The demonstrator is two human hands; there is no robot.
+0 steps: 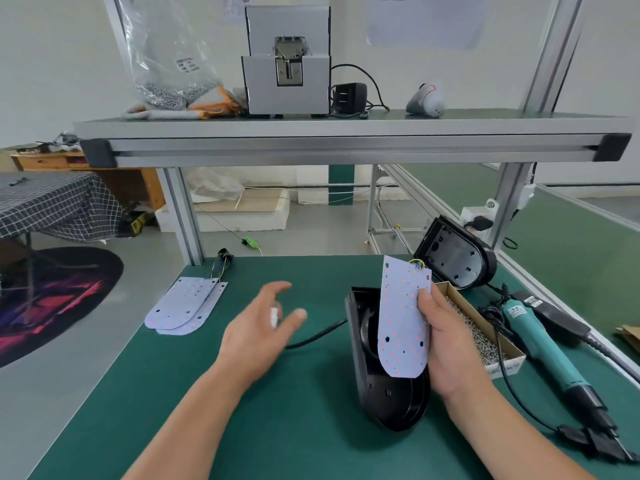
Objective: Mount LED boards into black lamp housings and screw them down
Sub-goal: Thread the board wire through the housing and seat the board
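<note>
Gripping the board [401, 327] by its right edge, our right hand [446, 341] had the thumb pressed flat on the dotted white face while the other fingers were curled behind it, out of sight. We held the board nearly upright with its rounded end down, and that end dipped into the open housing [358, 351], which stood tilted on its side on the green mat [294, 410] just left of our palm. We could not tell whether the palm also touched the housing's far wall. Short coloured wires showed at the board's top corner. Our left hand [252, 337] hung open above the mat, well left of the housing, with its fingers spread and loose. It was blurred, and a small white speck by the fingers was too smeared to name. A black cable [318, 336] ran along the mat from the housing toward that hand. A stack of boards [183, 303] lay flat at the mat's far left corner. A second housing [450, 258] leaned upright behind the board, and a cardboard box [507, 365] of screws [481, 337] sat just right of our right hand, with a teal screwdriver [540, 344] lying beyond it. On the shelf [346, 133] above stood a grey feeder [287, 74] and a clear bag [162, 53].
</note>
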